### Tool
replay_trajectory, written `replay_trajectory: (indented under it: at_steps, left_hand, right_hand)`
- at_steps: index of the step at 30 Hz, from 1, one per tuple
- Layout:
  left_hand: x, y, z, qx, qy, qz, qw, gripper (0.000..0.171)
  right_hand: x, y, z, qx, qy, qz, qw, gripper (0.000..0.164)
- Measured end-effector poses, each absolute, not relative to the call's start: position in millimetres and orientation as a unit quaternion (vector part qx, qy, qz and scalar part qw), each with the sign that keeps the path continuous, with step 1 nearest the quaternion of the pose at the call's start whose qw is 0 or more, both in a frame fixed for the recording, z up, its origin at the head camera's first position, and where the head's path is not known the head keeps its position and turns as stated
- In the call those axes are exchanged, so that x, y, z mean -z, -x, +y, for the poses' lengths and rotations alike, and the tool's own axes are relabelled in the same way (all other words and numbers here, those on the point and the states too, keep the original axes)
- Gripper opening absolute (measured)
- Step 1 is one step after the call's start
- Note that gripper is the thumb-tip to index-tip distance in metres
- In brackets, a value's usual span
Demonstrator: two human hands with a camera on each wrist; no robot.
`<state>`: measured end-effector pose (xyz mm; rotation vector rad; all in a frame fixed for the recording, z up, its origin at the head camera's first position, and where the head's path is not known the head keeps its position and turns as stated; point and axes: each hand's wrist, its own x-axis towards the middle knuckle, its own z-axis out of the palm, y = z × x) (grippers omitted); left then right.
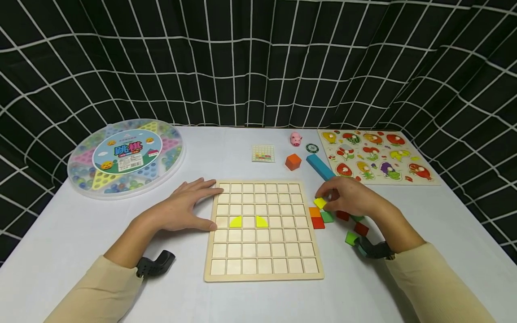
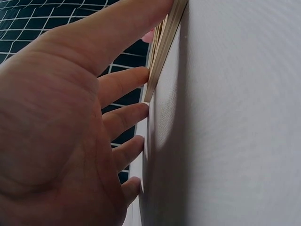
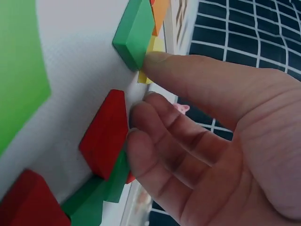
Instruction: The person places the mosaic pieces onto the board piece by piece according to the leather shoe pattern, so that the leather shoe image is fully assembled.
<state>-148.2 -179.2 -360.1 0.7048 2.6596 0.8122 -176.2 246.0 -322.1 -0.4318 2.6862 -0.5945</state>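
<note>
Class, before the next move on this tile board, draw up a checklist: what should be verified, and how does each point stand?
1. Left hand at the board: ok, touching its left edge.
2. Right hand on the yellow tile: ok, fingers curled at it.
3. Tile fully off the table: cannot tell.
4. Yellow quarter-circles inside cells: ok, same row, one cell between.
5. Board's right side free of tiles: not ok, orange tile and red tile crowd it.
</note>
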Motion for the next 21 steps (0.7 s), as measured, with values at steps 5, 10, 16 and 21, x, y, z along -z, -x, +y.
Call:
replay_trajectory:
  at_steps: [5, 10, 16, 21]
  left_hand:
    - [359, 148, -179, -0.284, -0.244, 0.917, 0.137, 0.090]
    - [360, 148, -179, -0.285, -0.244, 0.917, 0.136, 0.089]
    - [362, 150, -179, -0.284, -0.241, 0.918, 0.134, 0.090]
    - [362, 149, -179, -0.283, -0.232, 0.920, 0.139, 0.090]
  right_hand:
    - [323, 179, 248, 0.219, 0.129, 0.951, 0.178, 0.023]
    - [323, 177, 247, 0.259, 0.129, 0.944, 0.161, 0.020]
    - [316, 173, 226, 0.300, 0.146, 0.930, 0.155, 0.024]
    - [311, 168, 198, 0.334, 0.171, 0.911, 0.171, 0.017]
